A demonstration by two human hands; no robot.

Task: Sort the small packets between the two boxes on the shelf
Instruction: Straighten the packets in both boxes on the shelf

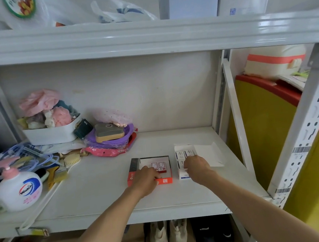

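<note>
- Two boxes sat toward the shelf's [102,185] front edge: red box [165,180] with red packets [158,167], white box [184,175] with blue packets [184,154]
- Left hand [145,179] rested curled on the red box's near rim; right hand [196,166] reached into the white box, grip hidden
- Likely mid-sort; next, lift one packet clear

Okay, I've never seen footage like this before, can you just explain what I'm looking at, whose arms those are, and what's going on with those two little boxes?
There is no machine here. A person wears a wide-angle camera on the head, so you see their own bare arms reaching forward onto a grey shelf.

The left hand rests on the front of an open orange box holding red-and-white packets. The right hand is over an open white box holding blue-and-white packets, fingers at the packets; whether it grips one is hidden.

To the left lie household things: a hand wash bottle, brushes and a white tub of soft pink items. Shoes sit below.
</note>
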